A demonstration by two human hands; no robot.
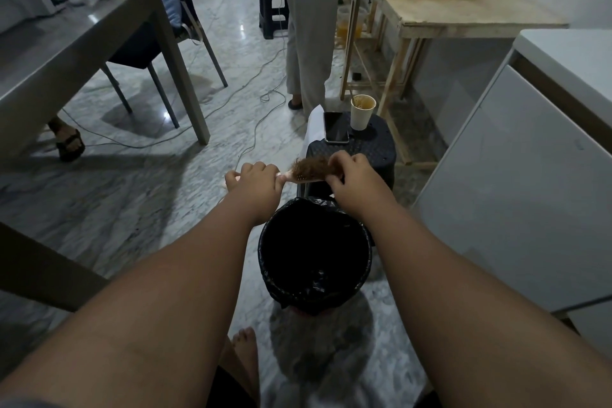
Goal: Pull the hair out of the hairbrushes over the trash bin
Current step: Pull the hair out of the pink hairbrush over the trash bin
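2 hands: left hand (255,183), right hand (355,177). 1 brush (303,178). 1 hair wad (311,167). 1 bin (263,252). 2 stools: near stool (374,150), far stool (273,11). 1 phone (335,126). 1 cup (361,113). 1 chair (142,47).

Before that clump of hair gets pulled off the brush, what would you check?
1. Handle of the hairbrush gripped by the left hand: ok.
2. Clump of hair pinched by the right hand: ok.
3. Mouth of the trash bin open, liner in: ok.
4. Brush straight above the bin: cannot tell.
5. The phone and paper cup on the stool safe from stray hair: cannot tell.
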